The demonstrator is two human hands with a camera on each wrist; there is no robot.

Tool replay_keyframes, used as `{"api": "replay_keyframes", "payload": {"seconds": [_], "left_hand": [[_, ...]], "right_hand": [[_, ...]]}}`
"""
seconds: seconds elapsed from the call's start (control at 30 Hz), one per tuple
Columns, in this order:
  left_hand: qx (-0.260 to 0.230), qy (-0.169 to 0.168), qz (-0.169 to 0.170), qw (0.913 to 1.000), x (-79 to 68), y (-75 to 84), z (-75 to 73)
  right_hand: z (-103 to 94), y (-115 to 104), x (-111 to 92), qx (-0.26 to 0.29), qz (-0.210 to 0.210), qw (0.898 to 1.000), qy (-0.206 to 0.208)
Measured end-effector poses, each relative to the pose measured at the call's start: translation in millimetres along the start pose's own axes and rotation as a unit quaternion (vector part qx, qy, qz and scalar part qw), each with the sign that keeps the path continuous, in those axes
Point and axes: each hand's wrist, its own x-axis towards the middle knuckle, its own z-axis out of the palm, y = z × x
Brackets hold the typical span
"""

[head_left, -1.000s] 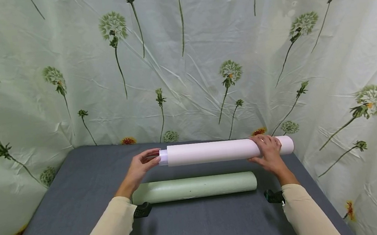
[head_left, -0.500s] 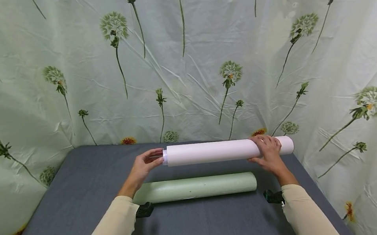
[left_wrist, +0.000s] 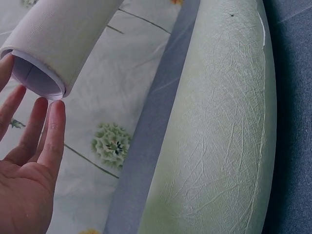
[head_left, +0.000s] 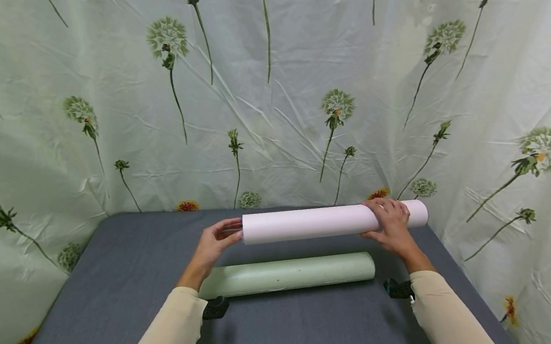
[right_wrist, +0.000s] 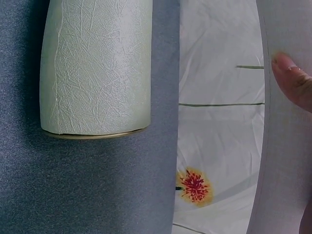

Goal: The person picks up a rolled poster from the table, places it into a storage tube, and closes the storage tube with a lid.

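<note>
A pale pinkish-white wallpaper roll (head_left: 308,223) is held level above the far part of the table. My right hand (head_left: 390,221) grips it near its right end, the thumb pressing its near side in the right wrist view. At the roll's left end, my left hand (head_left: 214,244) touches the rim with extended fingertips. A whitish inner tube (left_wrist: 41,80) lies inside that end, almost flush with the outer edge. Nearer to me, a light green textured wallpaper roll (head_left: 289,274) lies across the table, its left end partly hidden by my left wrist.
The table (head_left: 296,332) has a dark grey-blue cloth cover. A pale curtain (head_left: 267,109) printed with dandelions hangs right behind it and along both sides. Black wrist straps (head_left: 215,308) sit at my sleeve cuffs.
My left hand has moved slightly right, and the inner tube that stuck out of the white roll's left end has slid into it. The right hand and green roll have stayed nearly still.
</note>
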Motion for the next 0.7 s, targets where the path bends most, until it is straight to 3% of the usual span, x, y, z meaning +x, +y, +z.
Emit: {"api": "replay_keyframes", "payload": {"seconds": [0.7], "left_hand": [[0.012, -0.008, 0.008, 0.9999, 0.6, 3.4, 3.3]], "right_hand": [[-0.6, 1.0, -1.2, 0.0, -0.003, 1.0, 0.003]]}}
